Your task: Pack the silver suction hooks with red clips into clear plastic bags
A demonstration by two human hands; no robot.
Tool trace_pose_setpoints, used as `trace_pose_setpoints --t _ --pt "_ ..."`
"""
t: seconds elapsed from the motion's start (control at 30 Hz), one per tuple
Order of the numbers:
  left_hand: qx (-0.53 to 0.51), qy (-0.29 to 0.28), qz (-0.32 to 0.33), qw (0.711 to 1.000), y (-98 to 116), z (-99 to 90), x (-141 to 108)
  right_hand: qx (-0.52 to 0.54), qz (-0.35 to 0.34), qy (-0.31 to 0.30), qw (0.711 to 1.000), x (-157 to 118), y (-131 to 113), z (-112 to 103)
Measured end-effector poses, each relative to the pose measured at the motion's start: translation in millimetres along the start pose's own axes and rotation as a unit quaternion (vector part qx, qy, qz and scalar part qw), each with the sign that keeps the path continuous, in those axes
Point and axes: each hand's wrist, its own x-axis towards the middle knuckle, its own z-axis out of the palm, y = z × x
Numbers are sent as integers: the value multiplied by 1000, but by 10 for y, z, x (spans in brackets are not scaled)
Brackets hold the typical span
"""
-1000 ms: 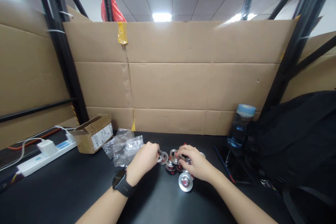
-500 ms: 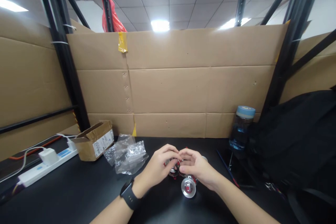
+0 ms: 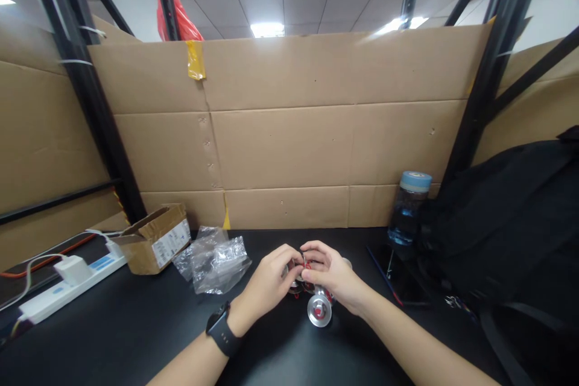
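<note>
Apparently, on the black worktop (image 3: 113, 338), unpacking is finished: the opened cardboard box (image 3: 169, 241) and limp clear plastic bags (image 3: 217, 265) lie well left of the fingers. Just beneath the fingers sit clustered silver-and-red metal pieces (image 3: 295, 287), mostly hidden, so how many remain to be handled is unclear; nearer the wearer, one flanged metal disc (image 3: 319, 311) faces up. Left hand (image 3: 265, 283) and right hand (image 3: 335, 277) meet, fingers bent around a silver-rimmed piece (image 3: 304, 263); which ones pinch it, I cannot tell.
</note>
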Motion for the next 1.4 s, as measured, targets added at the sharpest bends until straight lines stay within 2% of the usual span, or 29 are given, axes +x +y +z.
trace_pose_setpoints --t 0.23,0.3,0.37,0.43,0.53,0.57,0.63,0.7,0.83,1.0,1.1,1.17,1.27,1.33,1.4 --pt "51 -3 -27 998 -111 37 15 -29 -9 20 999 45 41 -30" --pt "95 2 -46 994 -182 1 21 -59 -20 30 998 80 42 -80" --pt "173 2 -76 982 -282 -46 23 -136 -45 52 988 129 40 -184" --pt "267 -9 -110 957 -392 -93 19 -267 -78 89 956 184 39 -360" --pt "374 -33 -157 914 -505 -146 7 -473 -122 150 860 252 54 -720" --pt "393 -36 -168 904 -518 -157 5 -519 -106 170 831 267 63 -841" --pt "401 -36 -173 899 -506 -168 6 -581 -56 179 792 287 81 -1047" --pt "370 -48 -157 915 -462 -168 9 -605 -19 178 776 296 97 -1180" --pt "267 -128 -117 948 -398 -137 -4 -605 -1 178 776 304 116 -1255" --pt "254 -158 -126 946 -451 -73 -30 -606 -5 186 774 317 122 -1220" --pt "259 -166 -137 942 -482 -61 -41 -604 -41 195 771 321 93 -1124" --pt "260 -171 -140 940 -477 -75 -48 -588 -95 180 782 303 51 -991" --pt "235 -152 -138 950 -411 -121 -37 -531 -170 109 823 222 -25 -679" --pt "163 -122 -124 971 -331 -149 -11 -480 -189 54 855 144 -63 -434" --pt "55 -96 -108 988 -240 -161 20 -446 -193 6 874 70 -78 -211"
